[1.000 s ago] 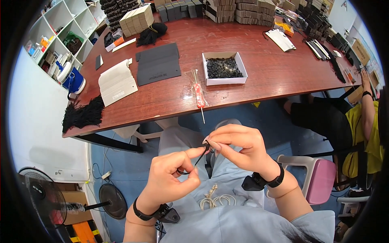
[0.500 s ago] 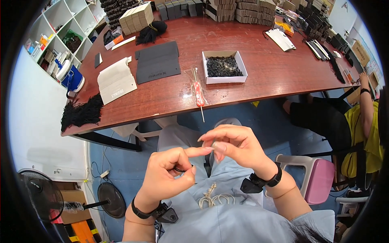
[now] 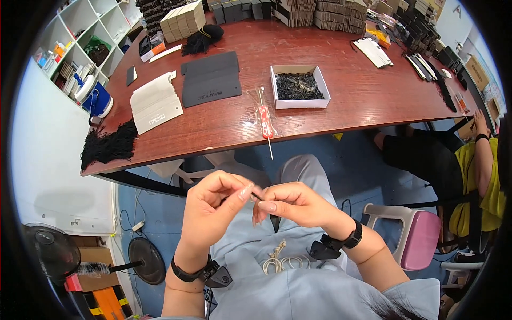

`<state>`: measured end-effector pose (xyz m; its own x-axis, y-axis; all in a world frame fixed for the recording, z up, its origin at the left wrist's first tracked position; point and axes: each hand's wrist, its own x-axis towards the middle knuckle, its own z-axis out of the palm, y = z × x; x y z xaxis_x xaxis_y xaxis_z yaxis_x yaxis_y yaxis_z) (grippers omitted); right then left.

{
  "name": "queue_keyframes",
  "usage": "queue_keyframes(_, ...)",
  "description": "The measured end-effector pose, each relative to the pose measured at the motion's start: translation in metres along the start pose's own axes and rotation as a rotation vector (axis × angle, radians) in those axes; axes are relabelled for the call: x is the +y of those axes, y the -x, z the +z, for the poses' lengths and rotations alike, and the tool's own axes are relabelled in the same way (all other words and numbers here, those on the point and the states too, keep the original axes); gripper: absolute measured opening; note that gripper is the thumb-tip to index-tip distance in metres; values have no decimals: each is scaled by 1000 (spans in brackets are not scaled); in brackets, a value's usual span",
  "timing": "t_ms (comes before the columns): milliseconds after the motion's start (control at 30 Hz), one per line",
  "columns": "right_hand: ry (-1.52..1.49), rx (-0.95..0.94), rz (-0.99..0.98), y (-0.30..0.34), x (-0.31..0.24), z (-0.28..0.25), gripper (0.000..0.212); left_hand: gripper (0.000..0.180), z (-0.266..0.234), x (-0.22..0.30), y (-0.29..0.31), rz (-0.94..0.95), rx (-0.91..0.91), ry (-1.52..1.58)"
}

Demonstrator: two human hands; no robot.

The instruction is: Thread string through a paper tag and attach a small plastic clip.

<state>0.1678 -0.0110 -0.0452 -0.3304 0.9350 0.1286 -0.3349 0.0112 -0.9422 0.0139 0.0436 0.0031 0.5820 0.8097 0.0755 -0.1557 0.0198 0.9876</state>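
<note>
Above my lap, my left hand (image 3: 213,205) and my right hand (image 3: 301,205) meet with their fingertips almost touching. A short stretch of thin black cord (image 3: 256,196) shows between them. Thumb and forefinger of each hand pinch it, and the rest of the cord is hidden inside the fingers. On the table in front lies a red-handled tool with a thin metal shaft (image 3: 266,124), its tip jutting past the edge. Just right of it, a white open box (image 3: 301,104) holds many small black pieces (image 3: 298,86).
The red-brown table (image 3: 224,125) carries a bundle of black cords (image 3: 109,143), a beige card sheet (image 3: 156,104), a black card sheet (image 3: 211,80) and card stacks (image 3: 181,24). A co-worker in yellow (image 3: 474,176) sits at right, beside a pink-topped stool (image 3: 421,240). A fan (image 3: 53,250) stands left.
My left hand has risen, and its extended forefinger has curled into a pinch. The right hand has come slightly lower. The cord now shows between both sets of fingertips.
</note>
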Motion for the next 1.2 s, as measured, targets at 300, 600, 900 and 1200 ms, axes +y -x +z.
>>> queue_keyframes(300,214,-23,-147,7,0,-2,24,7,-8,-1,2,92,140,-138)
queue_keyframes(600,-47,75,-40,19,-2,-1,24,7,-19,-9,-1,9,71,-102)
queue_keyframes(900,-275,47,128,14,-2,3,36,17,-31,-27,-8,-92,-1,820)
queue_keyframes(1200,-407,-15,199,11,-1,3,43,19,-28,-19,-8,-61,46,794)
